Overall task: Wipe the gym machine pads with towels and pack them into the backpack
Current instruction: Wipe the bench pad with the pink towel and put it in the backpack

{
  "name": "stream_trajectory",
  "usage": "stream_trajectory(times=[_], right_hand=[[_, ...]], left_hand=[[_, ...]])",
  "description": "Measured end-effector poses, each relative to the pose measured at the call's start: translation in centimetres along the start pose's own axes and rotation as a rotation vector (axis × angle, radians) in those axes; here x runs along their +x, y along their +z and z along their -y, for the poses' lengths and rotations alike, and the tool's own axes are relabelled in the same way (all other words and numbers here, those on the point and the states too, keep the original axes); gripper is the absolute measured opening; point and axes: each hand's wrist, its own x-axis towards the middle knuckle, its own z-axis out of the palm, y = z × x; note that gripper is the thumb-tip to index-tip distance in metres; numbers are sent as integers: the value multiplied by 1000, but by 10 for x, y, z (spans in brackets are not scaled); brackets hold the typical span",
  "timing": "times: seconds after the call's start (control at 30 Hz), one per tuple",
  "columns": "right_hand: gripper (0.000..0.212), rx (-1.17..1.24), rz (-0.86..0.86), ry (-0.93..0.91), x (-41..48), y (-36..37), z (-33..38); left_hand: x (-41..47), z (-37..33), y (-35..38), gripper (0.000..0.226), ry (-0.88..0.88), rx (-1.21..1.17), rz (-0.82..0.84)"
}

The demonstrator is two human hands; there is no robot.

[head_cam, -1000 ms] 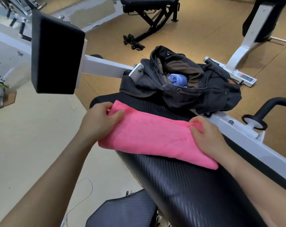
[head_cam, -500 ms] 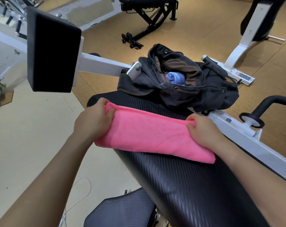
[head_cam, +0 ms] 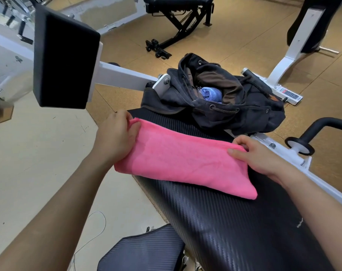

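Note:
A folded pink towel [head_cam: 183, 163] lies across the black ribbed bench pad [head_cam: 234, 227]. My left hand [head_cam: 115, 137] grips the towel's far left corner, thumb on top. My right hand [head_cam: 258, 155] pinches the far right corner, fingers curled over the folded edge. Beyond the towel, a dark backpack [head_cam: 244, 110] sits open at the far end of the pad, with a rolled blue towel [head_cam: 211, 93] inside its mouth.
A black square pad [head_cam: 64, 57] on a white arm stands at the left, above the floor. A black handle [head_cam: 322, 126] juts out at the right. A second small pad [head_cam: 144, 251] lies below. Another bench [head_cam: 178, 20] stands far back.
Both hands have drawn the towel's far edge a little toward the backpack, and the fold has tightened. The backpack and blue towel have not moved.

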Motion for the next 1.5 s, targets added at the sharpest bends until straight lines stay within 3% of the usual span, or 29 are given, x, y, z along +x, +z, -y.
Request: stream_trajectory(times=[0.1,0.17,0.23,0.3,0.37,0.47,0.6,0.67,0.87,0.97,1.03,1.13,1.27,1.33,1.4,1.47,1.5], right_hand=[[10,424,7,52,-4,-7,3],[13,442,-130,46,1,-5,6],[10,117,-324,25,8,0,8],[20,-404,-476,-5,8,8,13],[31,-659,-524,-138,2,22,26],[37,-572,-351,-300,-8,50,60],[62,-514,57,-248,-17,95,92],[68,-637,203,-171,-26,112,101],[69,-782,201,-291,-54,155,134],[60,-725,-44,-392,-59,174,142],[58,-870,-121,-375,-58,176,140],[68,-982,33,-224,-57,172,133],[76,-990,104,-193,-54,169,138],[76,-954,62,-248,-57,166,139],[66,-723,-93,-342,-63,162,146],[47,-92,-122,-279,-65,146,164],[41,279,5,-158,-61,137,172]], left_hand=[[-2,-4,0,24,-117,-451,-35],[-9,-9,-2,27,-171,-619,-72],[-20,-12,-3,30,-222,-745,-26],[-33,-11,-5,31,-205,-845,48],[-44,-8,-5,26,-82,-744,120],[-49,-9,1,24,-29,-527,164],[-58,-7,-10,35,-167,-801,112],[-74,10,-19,35,-214,-956,93],[-108,72,-26,36,-524,-1390,21],[-109,94,-37,43,-576,-1516,-56],[-109,109,-49,48,-575,-1580,-111],[-109,119,-61,56,-527,-1615,-93],[-89,83,-78,66,-314,-1611,10],[-73,50,-87,61,-248,-1462,49],[-61,21,-90,60,-191,-1185,88],[-54,-8,-86,66,-81,-945,152],[-53,-19,-81,73,-17,-882,198]])
